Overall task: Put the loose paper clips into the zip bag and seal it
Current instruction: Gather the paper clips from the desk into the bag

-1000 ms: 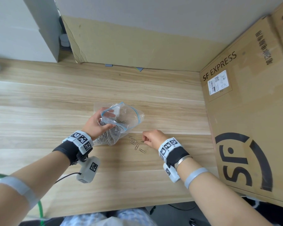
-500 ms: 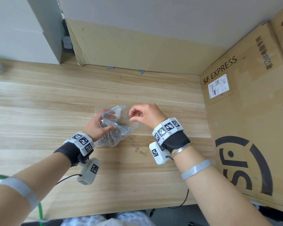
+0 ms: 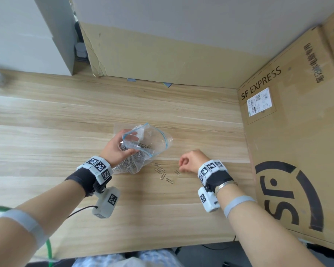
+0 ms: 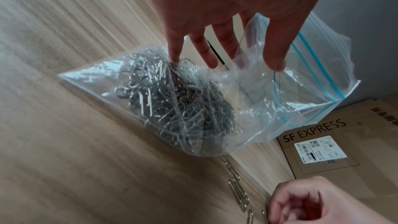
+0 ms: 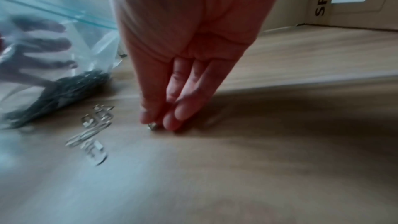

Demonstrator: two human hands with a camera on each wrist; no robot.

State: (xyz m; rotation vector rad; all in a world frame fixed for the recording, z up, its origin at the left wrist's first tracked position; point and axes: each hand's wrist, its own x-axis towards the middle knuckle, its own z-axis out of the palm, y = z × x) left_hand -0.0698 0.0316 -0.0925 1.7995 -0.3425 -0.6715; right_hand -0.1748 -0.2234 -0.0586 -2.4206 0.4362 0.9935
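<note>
A clear zip bag (image 3: 154, 139) with a blue seal strip lies on the wooden table, its mouth open and raised. A heap of silver paper clips (image 4: 172, 100) fills its lower part. My left hand (image 3: 130, 144) pinches the bag's rim between thumb and fingers and holds the mouth open. Several loose paper clips (image 3: 162, 173) lie on the table just in front of the bag. My right hand (image 3: 181, 167) is down at the right end of them. In the right wrist view its fingertips (image 5: 148, 117) pinch one paper clip (image 5: 153, 126) that still lies on the wood.
A large SF Express cardboard box (image 3: 297, 151) walls off the table's right side. A cardboard sheet (image 3: 162, 54) stands along the back, with a white block (image 3: 27, 35) at the back left. The table's front edge (image 3: 143, 249) is near my body.
My right hand has come away from the bag's mouth and dropped back to the loose clips on the table. The left hand still holds the bag open in the same spot.
</note>
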